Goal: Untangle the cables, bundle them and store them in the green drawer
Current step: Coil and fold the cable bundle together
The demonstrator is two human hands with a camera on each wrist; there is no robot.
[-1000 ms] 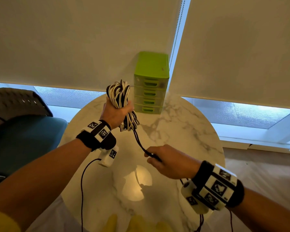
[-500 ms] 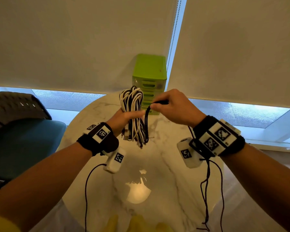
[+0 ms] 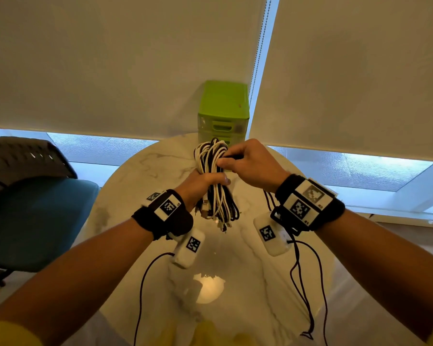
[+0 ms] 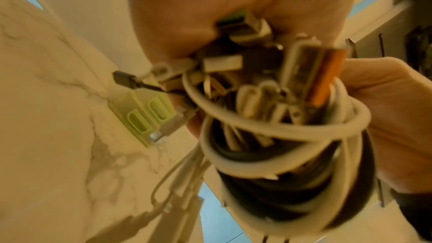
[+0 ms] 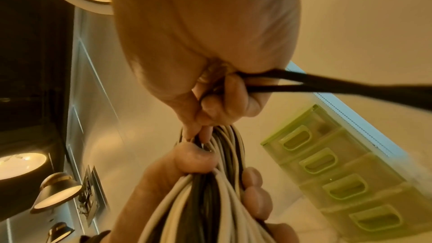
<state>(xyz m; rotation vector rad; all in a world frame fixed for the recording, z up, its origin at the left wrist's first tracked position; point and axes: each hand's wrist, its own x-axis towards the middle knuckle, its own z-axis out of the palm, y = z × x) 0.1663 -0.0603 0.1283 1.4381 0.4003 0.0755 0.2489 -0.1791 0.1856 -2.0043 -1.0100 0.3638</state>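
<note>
Above the middle of the round marble table [image 3: 145, 168], a bundle of black and white cables [image 3: 214, 186] is hanging upright, clear of the tabletop. Its looped top is reaching up in front of the green drawer unit [image 3: 223, 106], and its plug ends are dangling below the grip. The left hand [image 3: 198, 183] is gripping the bundle around its middle, fingers and thumb curled right round the strands; in the left wrist view the connectors [image 4: 268, 84] are crowding together at the near end, with white loops coiling around them. The right hand [image 3: 250, 163] is sitting just to the right of the bundle's upper part, touching it, its fingers folded and pinching a black cable [image 5: 327, 84] that is running off to the right in the right wrist view. Whether this black strand is wound about the bundle cannot be told.

The drawer unit is standing at the far edge of the table, all its drawers closed. Behind it two pale roller blinds [image 3: 110, 58] are covering the window, a bead chain [image 3: 260, 46] hanging between them. At the left a blue chair [image 3: 35, 221] is standing beside the table.
</note>
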